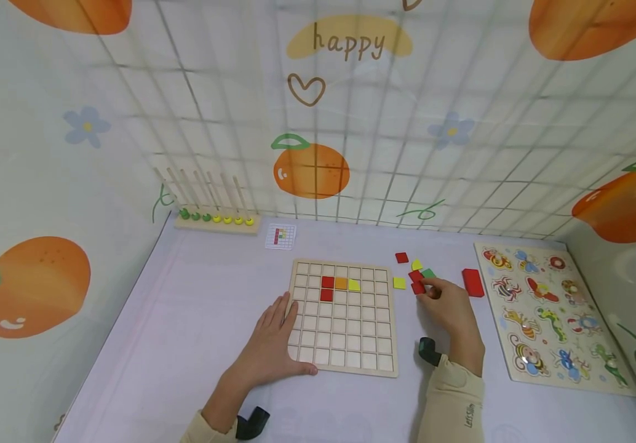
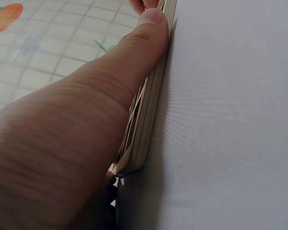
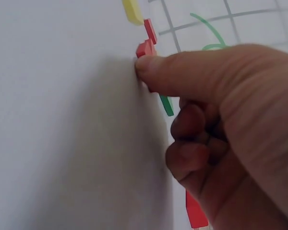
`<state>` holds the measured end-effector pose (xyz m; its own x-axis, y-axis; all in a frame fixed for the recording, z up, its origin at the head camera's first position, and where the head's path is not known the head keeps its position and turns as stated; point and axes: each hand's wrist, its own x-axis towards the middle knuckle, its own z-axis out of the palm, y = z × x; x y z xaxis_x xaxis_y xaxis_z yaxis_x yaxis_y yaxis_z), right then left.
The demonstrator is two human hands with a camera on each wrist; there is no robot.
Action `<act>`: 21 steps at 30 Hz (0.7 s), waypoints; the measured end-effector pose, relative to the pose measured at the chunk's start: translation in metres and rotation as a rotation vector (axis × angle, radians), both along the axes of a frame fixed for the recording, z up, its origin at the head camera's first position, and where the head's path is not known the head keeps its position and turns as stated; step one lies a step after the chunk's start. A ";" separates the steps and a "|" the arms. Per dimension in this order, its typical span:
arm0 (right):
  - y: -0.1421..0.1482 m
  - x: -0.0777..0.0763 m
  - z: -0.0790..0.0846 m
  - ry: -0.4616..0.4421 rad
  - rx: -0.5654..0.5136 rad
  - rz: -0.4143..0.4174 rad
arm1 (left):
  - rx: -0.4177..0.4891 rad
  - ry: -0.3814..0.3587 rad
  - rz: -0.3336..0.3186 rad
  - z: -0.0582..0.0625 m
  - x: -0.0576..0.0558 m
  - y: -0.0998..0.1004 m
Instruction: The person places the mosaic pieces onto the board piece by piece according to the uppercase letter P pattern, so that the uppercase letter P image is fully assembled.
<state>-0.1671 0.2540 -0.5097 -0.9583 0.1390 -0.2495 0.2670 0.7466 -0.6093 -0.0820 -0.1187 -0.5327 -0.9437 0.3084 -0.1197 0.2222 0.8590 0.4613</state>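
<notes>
A wooden grid board (image 1: 353, 371) lies on the table; two red tiles (image 1: 326, 295), an orange tile (image 1: 341, 283) and a yellow tile (image 1: 354, 285) sit in its upper cells. My left hand (image 1: 270, 344) rests at its lower left corner, fingers straight along the left side and thumb at the near edge. In the left wrist view, the thumb (image 2: 129, 50) lies against the board's edge. Right of the board, my right hand (image 1: 451, 307) pinches a red tile (image 3: 145, 49) between thumb and fingers, among loose red, yellow and green tiles. Part of the green tile (image 1: 428, 274) is hidden behind the hand.
Behind the board lies a small pattern card (image 1: 280, 236), with a bead-and-peg stand (image 1: 217, 226) to its left. A loose yellow tile (image 1: 399, 283) is beside the board. Farther right are a red block (image 1: 473, 283) and an insect puzzle board (image 1: 558, 383).
</notes>
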 end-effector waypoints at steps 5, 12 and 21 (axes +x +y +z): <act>0.001 0.000 0.000 -0.005 0.005 -0.005 | 0.008 -0.004 0.005 0.000 0.000 0.001; 0.001 0.000 0.000 -0.037 0.019 -0.007 | 0.013 0.005 0.006 -0.004 0.000 0.000; -0.001 -0.001 0.000 -0.068 0.000 0.014 | 0.008 0.008 -0.001 -0.004 0.000 -0.001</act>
<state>-0.1682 0.2534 -0.5094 -0.9410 0.1254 -0.3142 0.2971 0.7504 -0.5904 -0.0819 -0.1194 -0.5365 -0.9444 0.3101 -0.1096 0.2267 0.8552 0.4661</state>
